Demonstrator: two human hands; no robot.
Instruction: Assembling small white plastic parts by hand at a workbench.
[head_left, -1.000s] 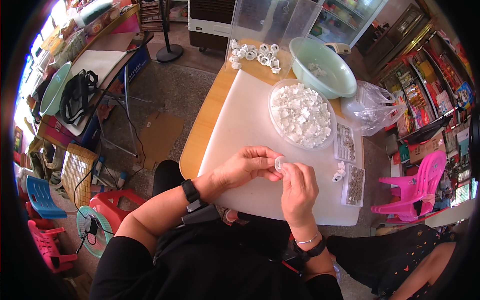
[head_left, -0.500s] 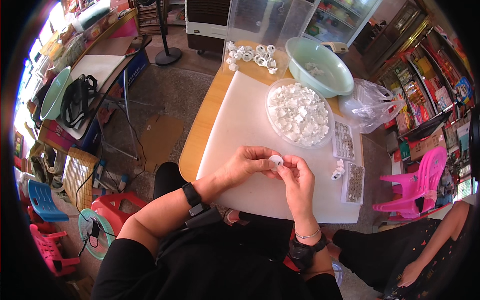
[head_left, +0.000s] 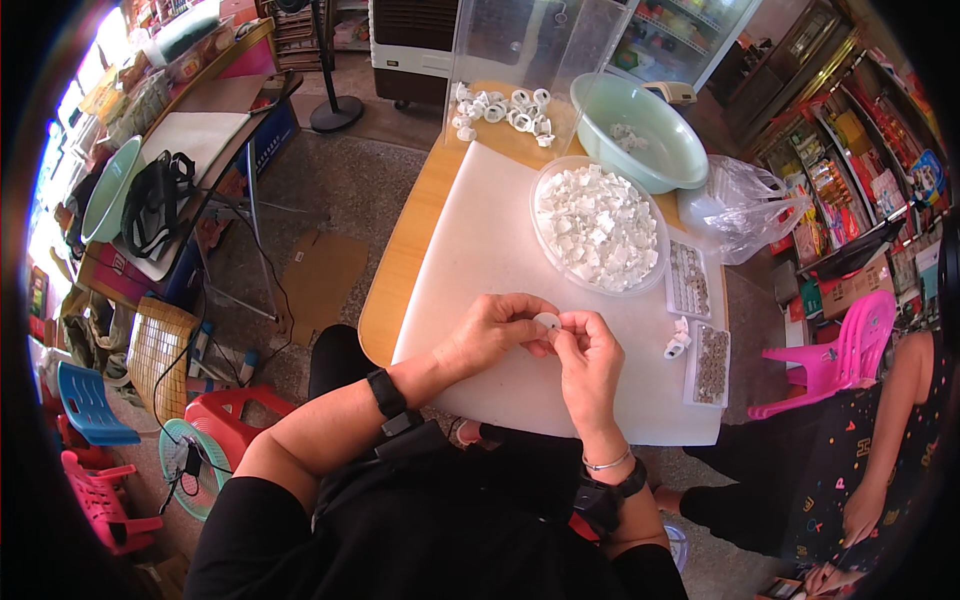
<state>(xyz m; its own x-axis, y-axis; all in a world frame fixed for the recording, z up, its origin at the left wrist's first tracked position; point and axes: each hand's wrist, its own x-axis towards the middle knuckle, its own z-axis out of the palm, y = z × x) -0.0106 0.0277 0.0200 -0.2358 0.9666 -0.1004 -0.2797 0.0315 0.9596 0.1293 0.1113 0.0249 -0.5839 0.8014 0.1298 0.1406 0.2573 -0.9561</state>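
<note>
Between my two hands is a small round white plastic part (head_left: 547,320), held above the white board (head_left: 470,240). My left hand (head_left: 497,328) pinches it from the left, thumb on top. My right hand (head_left: 587,350) has thumb and forefinger closed at its right edge. Just beyond my hands stands a clear round tub (head_left: 540,225) heaped with small white plastic pieces (head_left: 600,225). To the right lie two small trays of tiny parts, the far one (head_left: 688,280) and the near one (head_left: 708,365), with a few white fittings (head_left: 678,340) beside them.
White ring-shaped fittings (head_left: 515,108) lie at the table's far end by a clear upright panel (head_left: 510,50). A pale green basin (head_left: 640,140) and a plastic bag (head_left: 745,210) stand far right. Another person's arm (head_left: 885,450) shows at lower right, near pink chairs (head_left: 850,340).
My hands keep hold of the round white part, which has turned and shifted slightly left. My right hand has moved a little left. The other person at right has moved, with hands now lower.
</note>
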